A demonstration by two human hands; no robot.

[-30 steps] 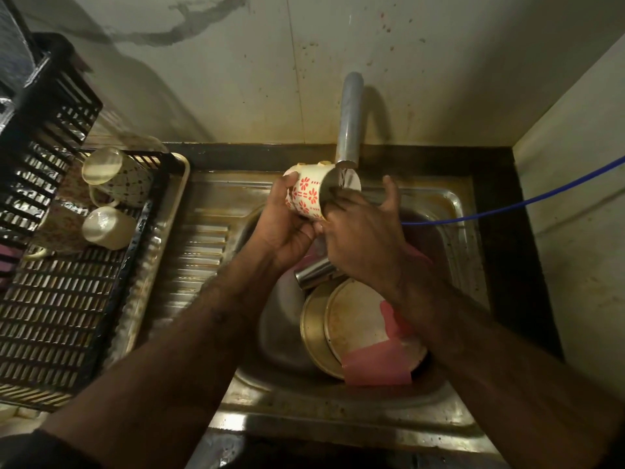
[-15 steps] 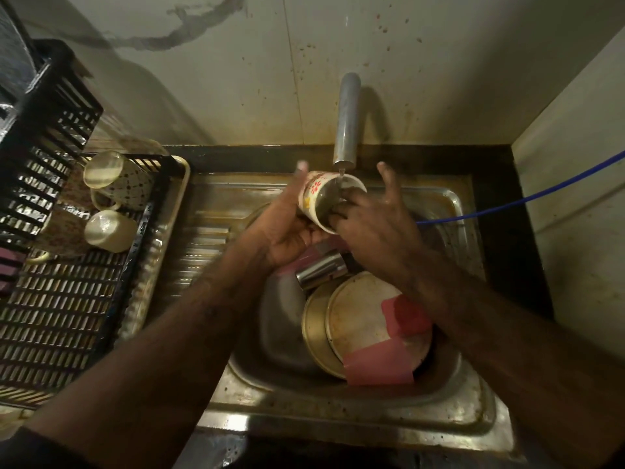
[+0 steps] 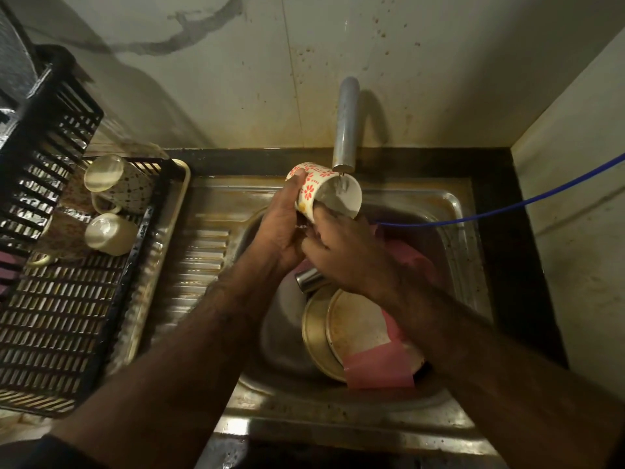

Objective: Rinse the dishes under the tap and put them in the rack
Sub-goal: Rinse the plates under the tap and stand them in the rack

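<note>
Under the tap [image 3: 345, 130], both hands' fingers [image 3: 306, 179] grip the tilted floral mug [image 3: 324, 192], water pouring inside.

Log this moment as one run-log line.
step: rinsing | item: flowered mug tilted under tap, water running | left hand grips mug | right hand at rim | rack: two mugs

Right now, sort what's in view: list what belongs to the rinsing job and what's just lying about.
Part of the job:
floral cup, gripped by left hand, right hand at its rim
tap, running
sink
steel plates
steel tumbler
black rack holding cups

Lying about:
blue hose
pink cloth
</note>
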